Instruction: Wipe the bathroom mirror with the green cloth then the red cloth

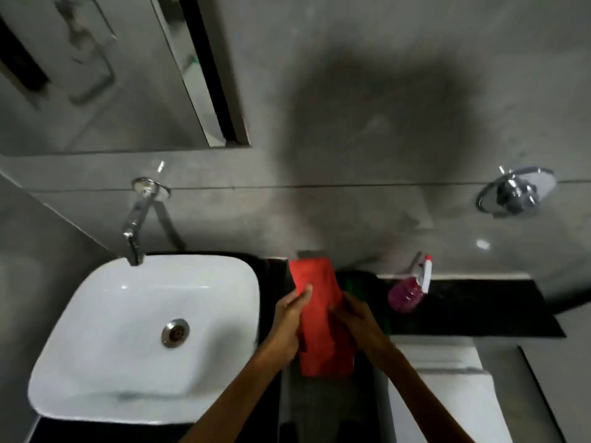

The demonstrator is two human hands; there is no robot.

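A red cloth point(319, 318) lies folded lengthwise on the black counter point(479, 308) just right of the sink. My left hand point(289, 318) grips its left edge and my right hand point(358, 321) grips its right edge. A green cloth point(353, 284) shows as a thin dark green strip on the counter behind my right hand, mostly hidden. The mirror point(105, 75) hangs on the grey wall at the upper left, above the tap.
A white basin point(112, 340) with a chrome wall tap point(137, 225) sits to the left. A spray bottle point(409, 289) of pink liquid lies on the counter to the right. A chrome fitting point(515, 193) is on the wall at the right. A white surface point(447, 404) lies below the counter.
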